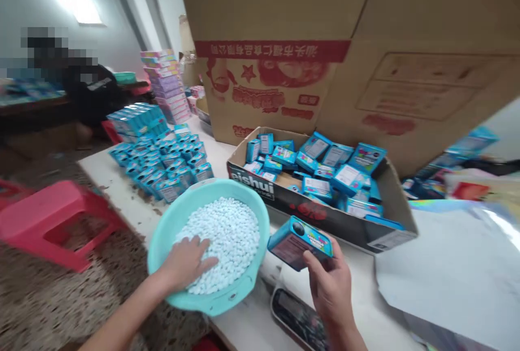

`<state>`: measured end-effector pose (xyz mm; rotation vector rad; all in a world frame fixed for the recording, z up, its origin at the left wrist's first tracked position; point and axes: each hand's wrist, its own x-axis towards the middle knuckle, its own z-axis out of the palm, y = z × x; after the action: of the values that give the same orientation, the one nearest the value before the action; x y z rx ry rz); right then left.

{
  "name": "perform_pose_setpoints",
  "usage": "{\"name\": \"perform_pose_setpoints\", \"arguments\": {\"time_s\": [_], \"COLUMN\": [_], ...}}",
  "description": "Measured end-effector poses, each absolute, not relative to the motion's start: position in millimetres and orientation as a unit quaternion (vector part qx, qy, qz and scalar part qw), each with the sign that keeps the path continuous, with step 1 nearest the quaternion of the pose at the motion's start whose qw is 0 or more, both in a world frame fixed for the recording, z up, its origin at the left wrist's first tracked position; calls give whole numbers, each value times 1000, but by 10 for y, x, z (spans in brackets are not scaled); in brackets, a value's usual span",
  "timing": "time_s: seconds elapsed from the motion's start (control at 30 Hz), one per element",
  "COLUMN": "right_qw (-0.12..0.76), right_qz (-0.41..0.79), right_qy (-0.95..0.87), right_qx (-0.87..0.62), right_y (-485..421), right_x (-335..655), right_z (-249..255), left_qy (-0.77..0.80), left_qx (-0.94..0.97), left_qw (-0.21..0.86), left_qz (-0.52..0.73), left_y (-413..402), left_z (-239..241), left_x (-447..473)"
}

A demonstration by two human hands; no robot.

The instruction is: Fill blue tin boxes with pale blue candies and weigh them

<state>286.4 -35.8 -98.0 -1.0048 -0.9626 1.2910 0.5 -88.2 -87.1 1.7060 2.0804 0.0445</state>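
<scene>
My left hand (189, 263) rests on small white pellets (229, 232) with its fingers apart, some fingertips sunk among them. The pellets lie in a mint-green plastic basin (160, 232) on the table. My right hand (331, 280) grips a small blue box (298, 245), tilted, just right of the basin. A dark round spot shows on one end of the box, and its side has a see-through or brownish panel. Behind it, a cardboard tray (260, 188) holds several similar blue boxes (319, 186) lying in a jumble.
Rows of blue boxes (162, 161) stand at the table's left edge. A tall carton (276, 10) rises behind the tray. Below my right hand lies a dark case (298, 316); white sheets (450, 264) lie right. Red stools (60, 221) and a person (89, 88) are left.
</scene>
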Motion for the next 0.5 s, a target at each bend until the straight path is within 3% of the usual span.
{"name": "perform_pose_setpoints", "arguments": {"time_s": [0.1, 0.3, 0.5], "right_qw": [589, 567, 580], "right_qz": [461, 390, 174], "right_qy": [-421, -486, -557], "right_qx": [-513, -538, -568], "right_y": [-359, -485, 408], "right_x": [3142, 3336, 3655], "right_z": [-1179, -1402, -608], "left_qy": [740, 709, 722], "left_qx": [627, 637, 633], "left_qw": [236, 296, 275], "left_qz": [-60, -66, -51], "left_y": [-882, -794, -758], "left_z": [-949, -1006, -1161], "left_x": [109, 230, 214]}}
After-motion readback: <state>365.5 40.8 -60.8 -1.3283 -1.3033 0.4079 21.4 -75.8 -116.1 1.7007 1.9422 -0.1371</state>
